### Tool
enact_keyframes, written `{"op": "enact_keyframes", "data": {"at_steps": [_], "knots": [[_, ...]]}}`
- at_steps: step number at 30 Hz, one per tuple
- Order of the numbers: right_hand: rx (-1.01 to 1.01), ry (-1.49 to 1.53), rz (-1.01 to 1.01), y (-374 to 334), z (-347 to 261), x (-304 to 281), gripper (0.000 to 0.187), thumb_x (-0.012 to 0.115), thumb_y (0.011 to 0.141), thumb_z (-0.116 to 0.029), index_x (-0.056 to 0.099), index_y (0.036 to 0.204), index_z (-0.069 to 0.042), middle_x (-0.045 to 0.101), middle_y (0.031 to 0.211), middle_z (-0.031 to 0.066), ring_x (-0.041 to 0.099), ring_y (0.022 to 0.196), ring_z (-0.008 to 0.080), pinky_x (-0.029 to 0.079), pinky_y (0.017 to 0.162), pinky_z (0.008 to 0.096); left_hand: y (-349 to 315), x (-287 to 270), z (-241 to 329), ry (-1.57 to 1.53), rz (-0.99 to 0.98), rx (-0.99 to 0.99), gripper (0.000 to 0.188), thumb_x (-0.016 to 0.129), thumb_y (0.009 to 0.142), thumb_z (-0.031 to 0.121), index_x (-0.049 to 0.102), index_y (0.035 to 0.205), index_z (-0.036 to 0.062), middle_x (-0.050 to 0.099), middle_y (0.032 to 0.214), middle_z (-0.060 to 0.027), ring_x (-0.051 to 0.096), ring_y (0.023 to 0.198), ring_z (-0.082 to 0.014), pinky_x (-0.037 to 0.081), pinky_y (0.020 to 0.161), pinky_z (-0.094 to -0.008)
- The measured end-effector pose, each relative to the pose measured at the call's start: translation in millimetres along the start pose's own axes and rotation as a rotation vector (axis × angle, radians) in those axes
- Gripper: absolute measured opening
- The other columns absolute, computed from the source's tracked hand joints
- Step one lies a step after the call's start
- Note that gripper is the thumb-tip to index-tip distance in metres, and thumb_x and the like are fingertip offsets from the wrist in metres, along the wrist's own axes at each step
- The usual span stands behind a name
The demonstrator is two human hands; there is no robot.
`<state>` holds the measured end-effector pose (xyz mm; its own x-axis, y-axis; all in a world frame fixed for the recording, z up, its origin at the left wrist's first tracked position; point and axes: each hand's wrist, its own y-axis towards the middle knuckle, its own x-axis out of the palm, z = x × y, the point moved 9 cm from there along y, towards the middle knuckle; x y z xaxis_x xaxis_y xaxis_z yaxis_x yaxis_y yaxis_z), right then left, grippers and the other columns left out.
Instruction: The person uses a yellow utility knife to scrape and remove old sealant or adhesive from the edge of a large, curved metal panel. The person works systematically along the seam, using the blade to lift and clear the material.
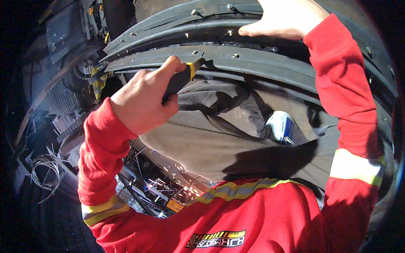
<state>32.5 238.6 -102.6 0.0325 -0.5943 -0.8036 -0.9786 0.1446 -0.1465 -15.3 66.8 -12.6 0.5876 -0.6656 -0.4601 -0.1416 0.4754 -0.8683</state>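
My left hand is closed around a black and yellow utility knife. Its blade points right, at the lower edge of a long curved dark strip studded with bolts. Further up run similar curved dark bands, also bolted. At the top, my right hand lies against the upper bands with its thumb stretched out to the left. The picture's edge cuts off its other fingers, and I see nothing held in it.
A white and blue tub sits beyond my legs. Lower left, a coil of wire lies near cables, scattered rods and an orange box. Ribbed machinery stands at the left.
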Motion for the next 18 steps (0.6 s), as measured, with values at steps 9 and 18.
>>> {"op": "enact_keyframes", "data": {"at_steps": [9, 18], "knots": [[-0.022, 0.0, 0.017, 1.4, -1.7, 0.3, 0.068, 0.07, 0.072, -0.055, 0.066, 0.095, 0.008, 0.065, 0.098, 0.0267, 0.063, 0.097, 0.0394, 0.049, 0.086, 0.0428, -55.8, 39.1, -24.5, -0.125, -0.025, -0.099, 0.046, 0.061, 0.07, 0.003, 0.052, 0.116, 0.0042, 0.063, 0.077, -0.0197, 0.065, 0.067, -0.0367, 0.051, 0.061, -0.0417], [-0.042, -0.074, 0.017, 3.4, -10.7, -4.9, 0.074, 0.07, 0.072, -0.059, 0.065, 0.104, 0.008, 0.065, 0.099, 0.0257, 0.062, 0.097, 0.0388, 0.049, 0.087, 0.0425, -40.5, 8.0, -13.3, -0.134, 0.401, -0.079, 0.039, 0.056, 0.083, 0.001, 0.055, 0.122, 0.0032, 0.061, 0.078, -0.0156, 0.058, 0.061, -0.0211, 0.048, 0.062, -0.031]]}}
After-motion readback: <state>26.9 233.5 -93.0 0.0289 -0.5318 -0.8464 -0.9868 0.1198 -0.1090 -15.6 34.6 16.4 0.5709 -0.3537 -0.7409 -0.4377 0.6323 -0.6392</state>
